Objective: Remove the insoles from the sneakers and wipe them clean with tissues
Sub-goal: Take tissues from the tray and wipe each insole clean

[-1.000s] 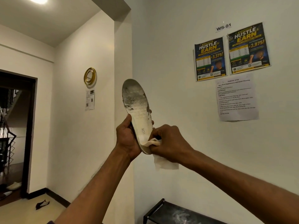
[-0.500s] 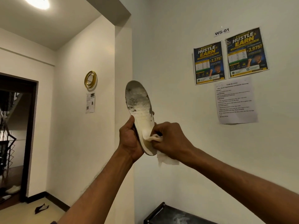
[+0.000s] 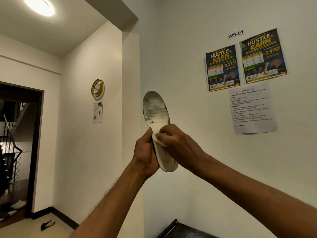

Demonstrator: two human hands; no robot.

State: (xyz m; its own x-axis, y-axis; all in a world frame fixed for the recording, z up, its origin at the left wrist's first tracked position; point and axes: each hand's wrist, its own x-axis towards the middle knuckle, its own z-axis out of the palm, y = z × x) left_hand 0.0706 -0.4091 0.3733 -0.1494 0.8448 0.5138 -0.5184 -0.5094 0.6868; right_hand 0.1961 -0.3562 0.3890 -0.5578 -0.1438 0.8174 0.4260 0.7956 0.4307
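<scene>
A: One insole (image 3: 157,117) is in view, held in the air in front of the white wall (image 3: 180,66). Its long axis runs near vertical, toe end up and leaning slightly left, heel end down; the top face is toward the camera and grey with dirt at the toe.

B: Hand positions?

A: Both forearms rise from the lower edge. The left hand (image 3: 145,155) is wrapped around the insole's lower left edge, thumb up along it. The right hand (image 3: 178,143) is curled, fingertips pressing a white tissue (image 3: 160,140) against the insole's middle.

B: Background items?

A: Two posters (image 3: 246,60) and a printed sheet (image 3: 252,107) hang on the wall to the right.
</scene>
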